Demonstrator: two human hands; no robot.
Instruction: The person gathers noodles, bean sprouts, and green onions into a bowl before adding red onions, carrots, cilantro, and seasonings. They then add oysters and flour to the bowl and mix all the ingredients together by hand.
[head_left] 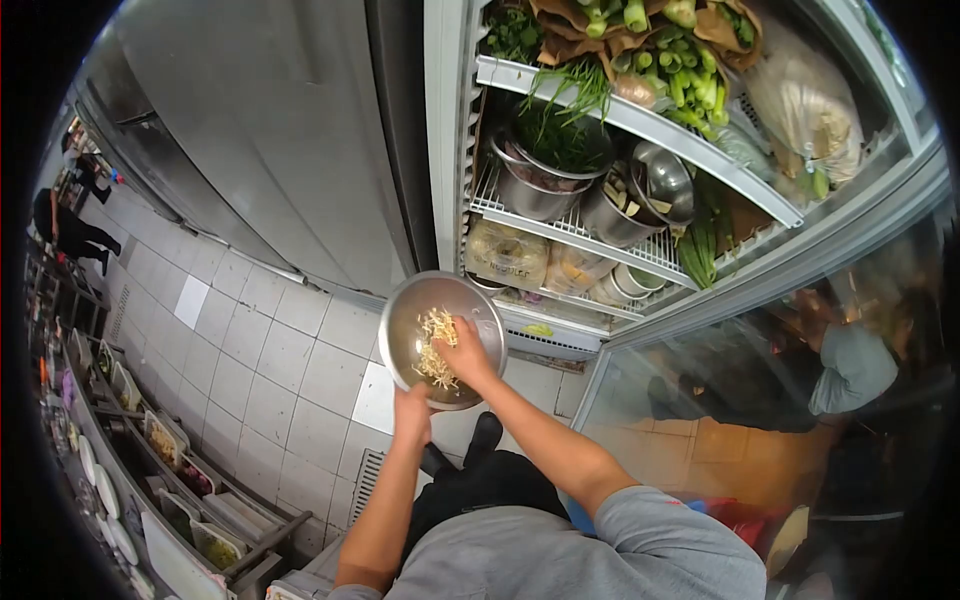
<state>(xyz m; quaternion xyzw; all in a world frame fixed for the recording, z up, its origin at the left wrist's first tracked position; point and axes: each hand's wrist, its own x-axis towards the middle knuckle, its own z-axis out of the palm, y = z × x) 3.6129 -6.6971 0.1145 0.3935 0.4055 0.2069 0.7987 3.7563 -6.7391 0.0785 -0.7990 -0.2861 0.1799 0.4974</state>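
Note:
A round metal bowl (398,318) is in front of me at waist height. It holds a small heap of thin pale yellow strips (436,328) that look like bean sprouts. My left hand (412,410) grips the bowl's near rim, fingers wrapped round the edge. My right hand (466,356) reaches into the bowl from the right, with its fingers bent into the pale strips. Its fingertips are partly hidden among them.
An open fridge stands ahead on the right; its shelves hold green vegetables (690,75), metal pots (540,190) and plastic bags (505,252). The glass door (720,400) swings out at my right. Food bins (165,440) line the left counter. Two people (75,230) are far left.

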